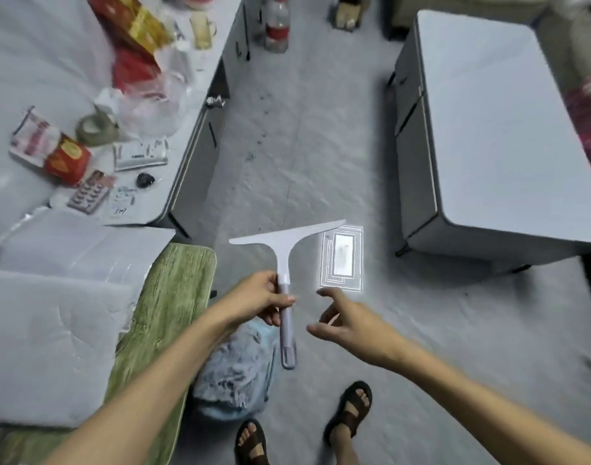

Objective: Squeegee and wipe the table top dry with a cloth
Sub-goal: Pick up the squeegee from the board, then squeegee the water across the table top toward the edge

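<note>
Two hands reach out in the lower middle of the frame, bare forearms coming in from the bottom corners. Left hand (260, 298) curled round the upper part of the squeegee (284, 260) handle, thumb across the front, just under the white neck. Holds the squeegee in the air over the grey floor (321, 129), white blade crosswise at the top and tilted slightly up to the right, lilac handle end pointing down toward the feet. Right hand (348, 325) just right of the handle, apart from it, holding nothing, fingers loosely spread and half bent.

Under the hands, a crumpled blue plastic bag (233, 377) on the floor; lower still, two feet in dark brown sandals (349, 407). Just right of the blade, a bright white rectangular patch (342, 260) on the floor.

Left of the left forearm, a green wood-grain board (166, 313) with white padded sheets (46, 330) lying on it. Upper left of the frame, a cluttered white counter (35, 62) bearing a red box (67, 159), a tape roll (98, 127) and a blister pack (87, 196). Top centre, a clear bottle (276, 25) with a red label, blurred. Right side of the frame, a pale grey counter (509, 129) with rounded corners, well apart from the squeegee.
</note>
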`<control>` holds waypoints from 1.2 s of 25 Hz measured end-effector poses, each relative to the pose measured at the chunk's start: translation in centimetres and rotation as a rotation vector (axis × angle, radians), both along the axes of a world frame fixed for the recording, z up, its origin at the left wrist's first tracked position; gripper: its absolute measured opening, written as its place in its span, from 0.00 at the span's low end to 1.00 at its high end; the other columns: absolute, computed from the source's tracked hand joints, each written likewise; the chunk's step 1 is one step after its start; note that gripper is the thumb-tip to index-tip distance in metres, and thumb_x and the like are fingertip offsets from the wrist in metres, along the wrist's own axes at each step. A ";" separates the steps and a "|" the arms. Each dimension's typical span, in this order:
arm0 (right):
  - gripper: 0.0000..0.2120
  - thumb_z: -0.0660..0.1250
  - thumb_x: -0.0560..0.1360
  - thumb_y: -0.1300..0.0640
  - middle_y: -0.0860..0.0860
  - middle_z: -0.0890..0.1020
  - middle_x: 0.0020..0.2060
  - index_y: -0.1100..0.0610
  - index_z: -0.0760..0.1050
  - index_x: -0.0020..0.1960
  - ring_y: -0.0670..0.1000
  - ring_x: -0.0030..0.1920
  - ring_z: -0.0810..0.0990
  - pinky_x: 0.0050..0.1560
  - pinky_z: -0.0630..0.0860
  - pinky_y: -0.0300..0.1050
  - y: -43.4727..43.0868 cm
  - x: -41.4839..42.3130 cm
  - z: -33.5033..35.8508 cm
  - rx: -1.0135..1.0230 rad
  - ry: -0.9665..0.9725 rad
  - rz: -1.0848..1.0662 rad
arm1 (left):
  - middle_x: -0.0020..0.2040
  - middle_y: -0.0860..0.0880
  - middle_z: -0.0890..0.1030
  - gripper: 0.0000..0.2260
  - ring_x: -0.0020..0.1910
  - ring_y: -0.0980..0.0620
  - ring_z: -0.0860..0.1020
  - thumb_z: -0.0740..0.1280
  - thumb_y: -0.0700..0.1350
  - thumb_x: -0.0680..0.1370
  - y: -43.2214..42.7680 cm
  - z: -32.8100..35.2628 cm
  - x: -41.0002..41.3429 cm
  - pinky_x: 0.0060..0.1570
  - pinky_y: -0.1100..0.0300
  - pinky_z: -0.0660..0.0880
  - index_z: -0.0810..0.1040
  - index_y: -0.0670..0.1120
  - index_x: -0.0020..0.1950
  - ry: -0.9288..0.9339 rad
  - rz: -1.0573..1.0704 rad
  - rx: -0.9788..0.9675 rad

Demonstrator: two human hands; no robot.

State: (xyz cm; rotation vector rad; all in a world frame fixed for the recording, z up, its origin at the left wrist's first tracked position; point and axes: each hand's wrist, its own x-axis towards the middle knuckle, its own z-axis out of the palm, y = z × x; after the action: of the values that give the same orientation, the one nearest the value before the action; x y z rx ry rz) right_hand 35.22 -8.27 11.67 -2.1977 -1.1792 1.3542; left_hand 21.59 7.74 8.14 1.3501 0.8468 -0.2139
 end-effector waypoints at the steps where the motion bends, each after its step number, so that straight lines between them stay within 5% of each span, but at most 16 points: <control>1: 0.34 0.69 0.73 0.41 0.45 0.81 0.50 0.48 0.59 0.74 0.44 0.45 0.79 0.42 0.72 0.34 -0.5 1.6 2.4 0.037 0.010 -0.045 | 0.33 0.41 0.79 0.08 0.25 0.50 0.76 0.70 0.37 0.75 -0.5 3.0 2.5 0.27 0.62 0.74 0.74 0.39 0.50 -0.024 -0.012 0.033; 3: 0.38 0.71 0.72 0.43 0.48 0.83 0.50 0.51 0.57 0.75 0.45 0.44 0.80 0.41 0.72 0.32 -1.3 5.3 6.9 0.099 0.021 -0.091 | 0.32 0.42 0.80 0.07 0.26 0.50 0.77 0.72 0.38 0.74 -1.6 8.5 7.7 0.27 0.62 0.74 0.75 0.40 0.47 -0.063 -0.041 0.102; 9: 0.31 0.67 0.73 0.58 0.53 0.82 0.44 0.56 0.61 0.74 0.54 0.44 0.83 0.50 0.81 0.54 -1.6 17.4 17.4 0.294 0.028 -0.253 | 0.32 0.43 0.84 0.07 0.27 0.50 0.80 0.74 0.42 0.73 -3.6 20.1 21.8 0.29 0.61 0.77 0.77 0.46 0.40 -0.194 -0.048 0.250; 15: 0.17 0.60 0.74 0.64 0.51 0.80 0.38 0.50 0.69 0.61 0.49 0.30 0.80 0.35 0.82 0.50 1.0 27.1 21.4 0.445 0.015 -0.361 | 0.38 0.45 0.84 0.07 0.33 0.51 0.80 0.73 0.44 0.73 -1.5 24.1 32.4 0.35 0.63 0.77 0.81 0.42 0.46 -0.276 -0.064 0.301; 21: 0.11 0.60 0.78 0.55 0.58 0.80 0.49 0.57 0.71 0.60 0.59 0.50 0.78 0.46 0.73 0.50 8.3 41.9 16.8 0.206 -0.333 -0.338 | 0.44 0.48 0.84 0.14 0.36 0.52 0.82 0.70 0.54 0.73 9.8 20.4 44.4 0.44 0.57 0.78 0.78 0.49 0.54 -0.091 -0.345 0.678; 26: 0.12 0.64 0.77 0.54 0.58 0.79 0.50 0.60 0.71 0.57 0.58 0.44 0.78 0.42 0.74 0.48 14.4 55.1 17.7 -0.048 -0.417 -0.373 | 0.49 0.52 0.84 0.20 0.47 0.53 0.76 0.68 0.60 0.73 20.3 20.9 55.9 0.54 0.52 0.76 0.74 0.52 0.61 0.031 -0.788 0.901; 30: 0.06 0.62 0.78 0.53 0.57 0.78 0.45 0.55 0.70 0.48 0.54 0.35 0.75 0.35 0.71 0.45 18.7 63.4 19.0 -0.101 -0.403 -0.482 | 0.53 0.51 0.84 0.19 0.49 0.52 0.75 0.67 0.58 0.74 25.7 23.2 66.7 0.48 0.56 0.73 0.74 0.50 0.60 -0.115 -0.869 0.934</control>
State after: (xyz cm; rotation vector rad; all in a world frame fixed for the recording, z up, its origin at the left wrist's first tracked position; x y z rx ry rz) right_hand 98.65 10.44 30.68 -2.6794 -0.6237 0.8126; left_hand 88.25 33.40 31.37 2.5434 0.1698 -0.4315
